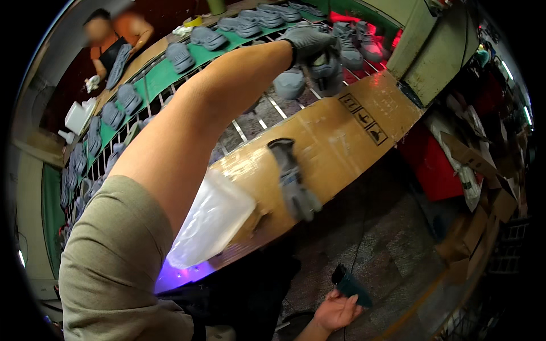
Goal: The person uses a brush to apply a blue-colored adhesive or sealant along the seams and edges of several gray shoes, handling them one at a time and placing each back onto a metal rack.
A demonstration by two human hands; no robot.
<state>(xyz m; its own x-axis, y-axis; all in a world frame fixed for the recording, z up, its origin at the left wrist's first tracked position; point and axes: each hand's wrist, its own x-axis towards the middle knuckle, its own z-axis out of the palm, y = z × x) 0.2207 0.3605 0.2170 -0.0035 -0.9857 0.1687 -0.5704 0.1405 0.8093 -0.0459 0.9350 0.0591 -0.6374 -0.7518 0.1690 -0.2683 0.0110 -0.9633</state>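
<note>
My left hand [311, 44], in a grey knitted glove, reaches far across the conveyor with its fingers closed on a grey shoe [325, 77]. Another grey shoe [290, 83] stands just left of it on the conveyor bars. My bare right hand [339, 311] is low at the front, below the bench edge. In its fingers is a dark green brush [354, 288] with black bristles at the upper end. A loose grey work glove [293, 179] lies on the cardboard [327, 139] between my hands.
A translucent plastic tray [219, 219] sits on the bench near my left forearm. More grey shoes [364, 42] stand under red light by the machine housing [435, 54]. Shoe soles [208, 38] line a green strip. Across it, a person [116, 42] holds one; cardboard boxes [472, 233] stack at right.
</note>
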